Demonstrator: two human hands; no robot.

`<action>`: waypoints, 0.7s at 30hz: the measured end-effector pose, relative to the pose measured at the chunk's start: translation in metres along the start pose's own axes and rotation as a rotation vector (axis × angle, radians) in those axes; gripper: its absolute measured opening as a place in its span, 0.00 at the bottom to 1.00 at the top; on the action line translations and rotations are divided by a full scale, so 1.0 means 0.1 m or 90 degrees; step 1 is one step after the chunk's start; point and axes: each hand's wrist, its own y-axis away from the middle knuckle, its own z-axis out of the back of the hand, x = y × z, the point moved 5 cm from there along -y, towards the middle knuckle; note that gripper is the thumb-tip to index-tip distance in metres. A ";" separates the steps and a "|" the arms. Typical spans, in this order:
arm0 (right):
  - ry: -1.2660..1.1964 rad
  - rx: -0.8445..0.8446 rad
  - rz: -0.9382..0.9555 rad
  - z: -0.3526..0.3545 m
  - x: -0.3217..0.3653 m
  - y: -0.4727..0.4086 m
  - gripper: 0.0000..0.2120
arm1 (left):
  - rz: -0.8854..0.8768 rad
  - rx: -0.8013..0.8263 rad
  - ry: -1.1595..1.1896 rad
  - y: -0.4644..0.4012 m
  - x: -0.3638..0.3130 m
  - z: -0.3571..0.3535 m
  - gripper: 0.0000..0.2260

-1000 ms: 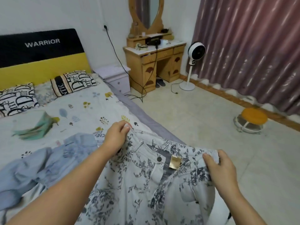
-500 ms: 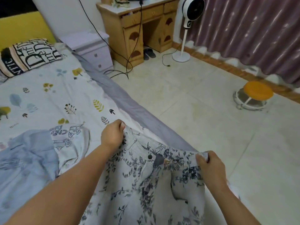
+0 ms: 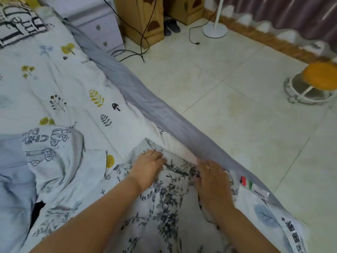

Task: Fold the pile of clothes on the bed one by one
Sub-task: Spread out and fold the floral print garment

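Floral garment brought down from mid-air onto the bed; laying-flat step under way.

A second earlier you held the floral garment [image 3: 169,203] up by its waistband, one hand at each end; by this moment you had lowered it onto the bed [image 3: 73,84], near the edge. Your left hand [image 3: 148,166] lay on the top edge of the cloth with fingers bent over a fold, apparently pinching it. Your right hand [image 3: 212,177] rested on the other end, fingers fairly straight and pressing; whether it gripped cloth, you could not tell from this view. The garment lay between and below both hands. The printed white top [image 3: 54,152] and blue garment [image 3: 12,179] lay to the left of your left hand, unfolded. Judgement: smoothing comes next, folding itself not yet begun.
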 end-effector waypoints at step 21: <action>-0.025 0.082 0.022 -0.53 0.37 -0.39 0.09 | 0.048 0.102 0.146 -0.19 -0.01 -0.25 0.11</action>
